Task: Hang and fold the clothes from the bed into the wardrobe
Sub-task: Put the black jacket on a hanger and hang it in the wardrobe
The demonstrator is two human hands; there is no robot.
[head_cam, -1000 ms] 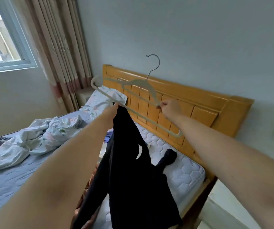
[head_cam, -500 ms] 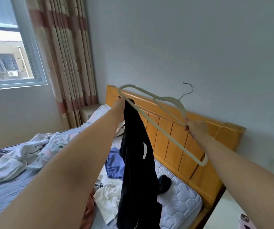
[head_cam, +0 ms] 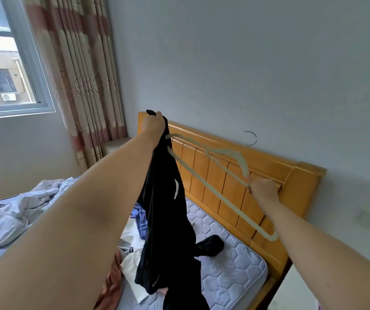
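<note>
Garment [head_cam: 166, 220] in left hand [head_cam: 154, 125], hanger [head_cam: 243, 164] in right hand [head_cam: 262, 190]

Left end of hanger [head_cam: 243, 163] behind black garment [head_cam: 164, 220]

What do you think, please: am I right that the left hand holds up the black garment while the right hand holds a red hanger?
Not quite: the hanger is pale beige, not red, as the head view shows. The rest stands: the left hand holds up the black garment while the right hand holds the hanger.
</note>
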